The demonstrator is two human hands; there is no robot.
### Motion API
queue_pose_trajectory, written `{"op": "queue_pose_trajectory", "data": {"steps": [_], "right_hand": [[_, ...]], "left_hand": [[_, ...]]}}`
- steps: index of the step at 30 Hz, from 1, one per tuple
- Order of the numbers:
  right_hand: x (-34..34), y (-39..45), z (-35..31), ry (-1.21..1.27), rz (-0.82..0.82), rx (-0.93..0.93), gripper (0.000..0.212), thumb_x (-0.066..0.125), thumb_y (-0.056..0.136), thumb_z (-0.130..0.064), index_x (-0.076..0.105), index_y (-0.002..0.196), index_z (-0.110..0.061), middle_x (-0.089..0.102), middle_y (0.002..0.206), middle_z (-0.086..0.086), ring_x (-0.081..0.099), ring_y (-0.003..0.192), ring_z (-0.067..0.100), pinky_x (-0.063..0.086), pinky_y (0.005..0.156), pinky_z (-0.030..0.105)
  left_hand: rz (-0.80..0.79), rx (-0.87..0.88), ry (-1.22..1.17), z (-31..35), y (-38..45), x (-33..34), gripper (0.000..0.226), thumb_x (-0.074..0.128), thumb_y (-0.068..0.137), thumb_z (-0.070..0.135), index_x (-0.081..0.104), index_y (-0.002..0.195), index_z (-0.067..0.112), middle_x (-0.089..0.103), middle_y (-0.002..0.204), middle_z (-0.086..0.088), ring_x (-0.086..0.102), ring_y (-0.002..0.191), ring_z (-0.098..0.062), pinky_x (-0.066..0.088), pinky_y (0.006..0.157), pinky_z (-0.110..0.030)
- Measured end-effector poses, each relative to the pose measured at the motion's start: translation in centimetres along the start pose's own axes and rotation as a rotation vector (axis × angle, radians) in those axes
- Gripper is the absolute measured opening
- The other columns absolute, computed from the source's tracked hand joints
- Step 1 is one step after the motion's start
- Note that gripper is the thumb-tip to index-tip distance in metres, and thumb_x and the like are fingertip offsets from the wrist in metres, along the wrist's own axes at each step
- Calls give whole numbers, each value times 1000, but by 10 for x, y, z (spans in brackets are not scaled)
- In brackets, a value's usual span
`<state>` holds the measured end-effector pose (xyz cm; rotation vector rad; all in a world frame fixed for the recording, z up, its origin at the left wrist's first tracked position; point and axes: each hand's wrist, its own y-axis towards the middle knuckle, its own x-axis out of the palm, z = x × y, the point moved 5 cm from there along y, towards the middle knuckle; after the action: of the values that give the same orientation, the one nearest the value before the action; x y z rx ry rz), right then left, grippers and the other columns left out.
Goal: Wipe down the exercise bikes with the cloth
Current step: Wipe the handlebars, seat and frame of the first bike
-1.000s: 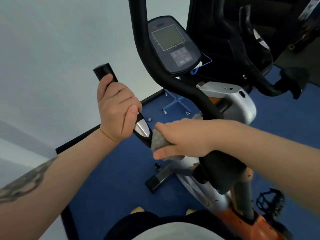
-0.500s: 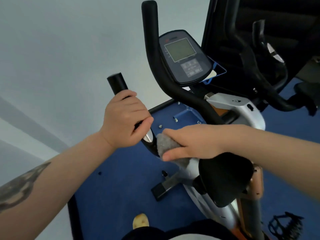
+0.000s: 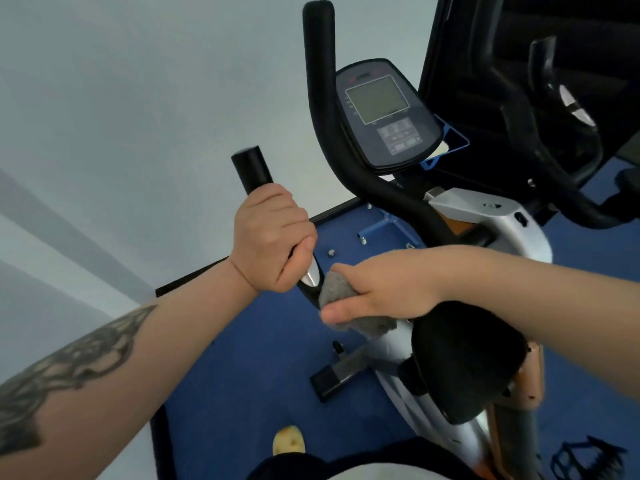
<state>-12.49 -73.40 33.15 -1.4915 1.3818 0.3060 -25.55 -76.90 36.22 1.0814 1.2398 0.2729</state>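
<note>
The left hand [image 3: 268, 239] is curled tight round the near handlebar grip [image 3: 252, 169], a black matte cylinder whose blunt round end sticks up at 12 o'clock from the fist. Just below the fist, at its 5 o'clock, a polished silver oval plate [image 3: 310, 273] is set into the bar. The right hand [image 3: 381, 289] reaches in from 3 o'clock, thumb and fingers closed over the cloth [image 3: 337, 289] and pressing it against the bar just past that plate. The cloth is grey, nubbly and bunched into a wad; one lump bulges out between thumb and forefinger and a ragged edge hangs out under the palm.

At 12 o'clock from the right hand a second handlebar [image 3: 320, 81], black and foam-covered, curves upward. Beside it, at 1 o'clock, stands the console [image 3: 381, 112], a dark rounded panel with a pale grey-green screen and a block of small buttons below. The bike's body [image 3: 495, 216] is smooth silver plastic with orange trim. At 5 o'clock from the right hand sits the black saddle [image 3: 464, 362], broad and matte. A blue floor mat [image 3: 242, 393] lies under the bike, and a pale wall [image 3: 121, 98] fills the 9 to 12 o'clock side.
</note>
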Motion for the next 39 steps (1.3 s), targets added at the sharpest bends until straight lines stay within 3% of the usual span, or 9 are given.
{"op": "queue_pose_trajectory", "data": {"steps": [4,7,12,15,18,23,27,34,39], "right_hand": [[1,-5,-1,-24,111,0,45,39,91,-67,41,104,-24,56,82,-7,54,72,9,40,67,32],[-1,-25,7,-97,60,-17,40,47,90,-66,31,98,-30,52,81,-8,52,69,8,36,61,29],[2,8,-6,63,31,41,53,40,88,-72,52,100,-21,59,87,-6,61,79,13,45,74,31],[-2,-11,6,-18,48,13,44,45,89,-68,40,102,-26,59,84,-5,56,73,10,36,61,26],[-10,-29,19,-73,-12,32,40,50,90,-63,34,104,-29,56,85,-4,55,74,14,36,61,28],[2,7,-7,92,10,-11,45,41,94,-63,49,98,-19,60,79,-6,58,72,12,45,71,29],[-4,-19,9,6,-7,8,39,50,92,-60,37,105,-26,57,82,-4,53,69,9,34,59,25],[3,7,-5,-8,-3,62,51,41,89,-70,37,103,-21,55,81,-5,54,71,9,37,62,28],[-5,-33,14,-79,88,-9,40,55,91,-56,38,114,-28,48,86,-13,49,76,5,33,64,24]], "left_hand": [[-8,-7,-25,-1,-3,-1,35,42,81,13,59,52,8,53,51,-4,45,46,-27,45,65,-41],[-19,-13,-33,0,-1,-1,34,43,81,13,59,52,8,53,51,-4,44,46,-27,44,66,-41],[4,-12,-29,-2,-2,0,36,41,82,14,58,51,9,53,51,-4,45,45,-27,45,66,-41],[-5,-14,-13,-1,-3,0,35,41,83,14,58,52,9,53,52,-4,44,47,-27,45,68,-40],[-8,-25,-12,0,-2,0,36,41,83,13,58,52,8,53,52,-4,45,47,-27,45,68,-42],[1,-18,-8,1,-3,-1,37,41,84,13,58,52,8,54,52,-4,46,47,-28,45,69,-41],[-7,-26,-14,0,-2,0,36,41,85,13,58,53,8,52,52,-5,44,48,-27,45,68,-42],[29,-11,2,-3,-5,2,38,38,84,15,58,51,9,53,51,-4,46,46,-27,46,68,-41],[17,-35,11,-2,-4,1,37,39,83,13,58,52,8,53,52,-4,45,47,-26,46,69,-41]]}}
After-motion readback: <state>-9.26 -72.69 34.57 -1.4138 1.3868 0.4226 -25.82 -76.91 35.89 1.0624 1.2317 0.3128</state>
